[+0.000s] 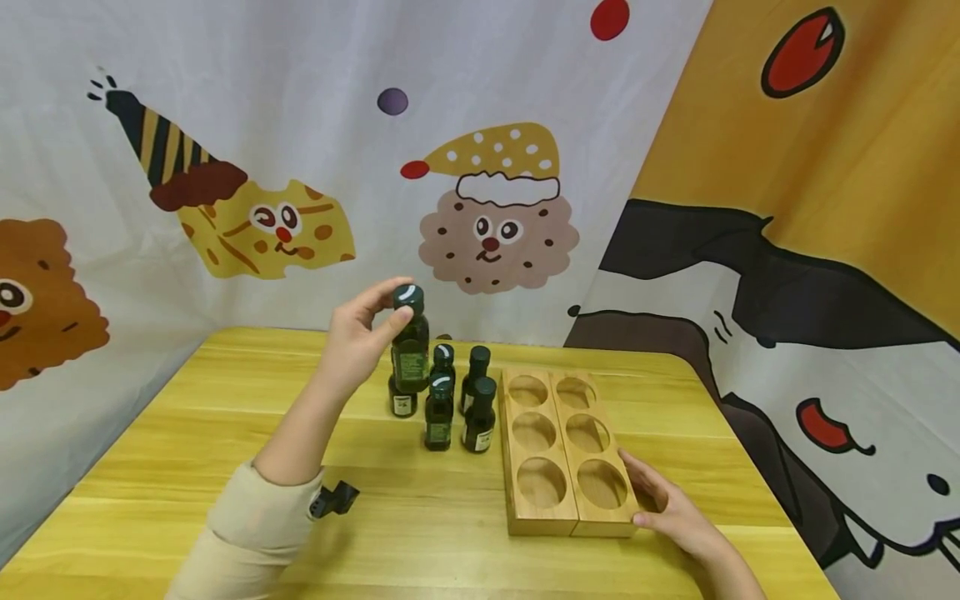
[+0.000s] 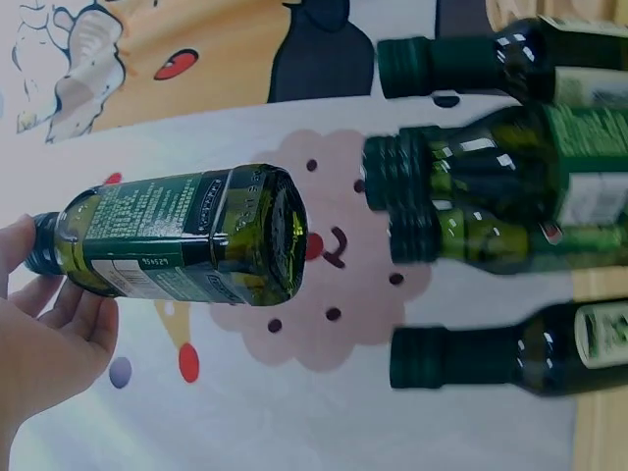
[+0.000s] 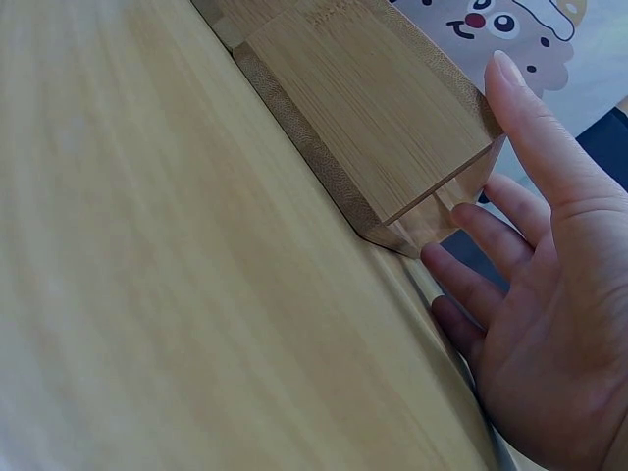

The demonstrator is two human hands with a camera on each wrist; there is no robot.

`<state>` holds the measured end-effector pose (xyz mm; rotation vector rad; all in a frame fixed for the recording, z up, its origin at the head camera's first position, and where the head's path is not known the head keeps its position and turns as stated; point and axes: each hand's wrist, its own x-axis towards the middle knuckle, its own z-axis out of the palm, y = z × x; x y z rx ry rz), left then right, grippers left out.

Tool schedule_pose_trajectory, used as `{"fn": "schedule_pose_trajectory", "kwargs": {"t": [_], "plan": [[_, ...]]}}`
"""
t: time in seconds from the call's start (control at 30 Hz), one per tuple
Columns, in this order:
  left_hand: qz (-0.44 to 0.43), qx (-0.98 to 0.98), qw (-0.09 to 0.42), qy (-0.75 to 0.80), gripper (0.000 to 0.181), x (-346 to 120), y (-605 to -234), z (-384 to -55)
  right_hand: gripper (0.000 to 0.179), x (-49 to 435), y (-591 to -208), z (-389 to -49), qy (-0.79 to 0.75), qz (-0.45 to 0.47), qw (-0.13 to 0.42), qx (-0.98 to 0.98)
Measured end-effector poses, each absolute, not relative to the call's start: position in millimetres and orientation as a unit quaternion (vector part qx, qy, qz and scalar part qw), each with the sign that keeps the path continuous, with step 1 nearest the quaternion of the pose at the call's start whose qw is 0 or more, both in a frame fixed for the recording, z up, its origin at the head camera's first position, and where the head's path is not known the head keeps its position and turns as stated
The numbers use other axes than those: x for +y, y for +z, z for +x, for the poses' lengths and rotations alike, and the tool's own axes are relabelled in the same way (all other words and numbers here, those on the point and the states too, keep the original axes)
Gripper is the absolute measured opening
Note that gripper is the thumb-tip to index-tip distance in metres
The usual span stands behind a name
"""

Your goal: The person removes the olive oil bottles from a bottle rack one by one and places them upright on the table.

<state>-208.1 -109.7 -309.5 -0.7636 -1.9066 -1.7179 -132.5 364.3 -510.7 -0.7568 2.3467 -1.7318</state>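
Note:
In the head view my left hand [image 1: 356, 346] holds a small dark green glass bottle [image 1: 410, 362] by its cap, fingers and thumb round the top. The bottle is upright, raised over the standing bottles, its green label toward me. Seen from the left wrist, the held bottle [image 2: 177, 235] shows printed text and a clear base. My right hand [image 1: 671, 508] rests at the near right corner of a light wooden rack [image 1: 542, 527] with two rows of three round holes. In the right wrist view the thumb and loosely bent fingers touch the rack's end [image 3: 363, 108].
Several similar dark bottles [image 1: 438, 421] stand grouped left of the rack, some with pale labels. All of this is on a yellow wooden table [image 1: 187, 467]. A cartoon-printed cloth [image 1: 300, 108] hangs behind the table and along its right side.

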Motion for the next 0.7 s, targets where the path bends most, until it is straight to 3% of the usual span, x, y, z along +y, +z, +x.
{"fn": "schedule_pose_trajectory", "kwargs": {"t": [0.7], "plan": [[-0.231,-0.749,0.164,-0.599,0.035,-138,-351,-209,0.076,364,-509,-132,-0.572,-0.256,0.063,0.777]]}}
